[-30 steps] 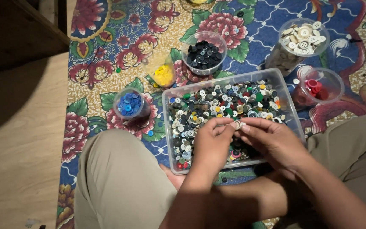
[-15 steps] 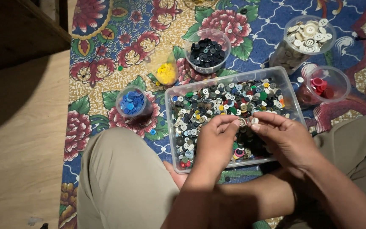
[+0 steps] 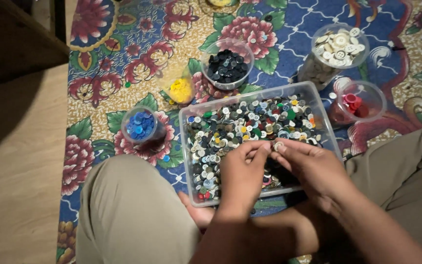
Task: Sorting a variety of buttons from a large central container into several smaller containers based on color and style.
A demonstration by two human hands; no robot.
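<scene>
Head view: left hand (image 3: 242, 168) and right hand (image 3: 313, 164) pinch a pale button (image 3: 278, 145) above the crowded tray (image 3: 318, 105).

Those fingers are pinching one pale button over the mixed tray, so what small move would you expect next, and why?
Probably carrying the pale button, pinched between the right hand and left hand, to the cup of white buttons. Each cup around the tray holds one colour, and this one looks closest to that cup's.
</scene>
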